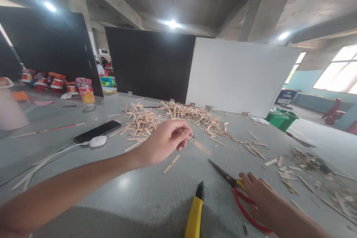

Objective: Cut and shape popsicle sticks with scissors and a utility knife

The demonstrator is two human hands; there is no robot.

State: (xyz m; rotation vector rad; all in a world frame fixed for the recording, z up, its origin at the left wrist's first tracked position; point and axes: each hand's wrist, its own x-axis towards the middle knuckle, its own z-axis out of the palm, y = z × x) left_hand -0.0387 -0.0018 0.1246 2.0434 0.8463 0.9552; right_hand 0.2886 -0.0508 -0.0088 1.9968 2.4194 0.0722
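Note:
My left hand (164, 141) is raised over the grey table (145, 197) and pinches a thin wooden stick (199, 145) by one end, the stick pointing right and down. My right hand (258, 193) lies flat on the red handles of a pair of scissors (237, 189), whose dark blades point toward the middle of the table. A tool with a yellow handle (195, 212) lies just left of the scissors. One loose stick (171, 164) rests on the table below my left hand.
A large heap of wooden sticks (167, 117) covers the table's far middle. Cut scraps (312, 174) lie at the right. A black phone (97, 131) and white charger (97, 141) sit at left, a bottle (86, 95) and drums behind. Black and white panels stand at the back.

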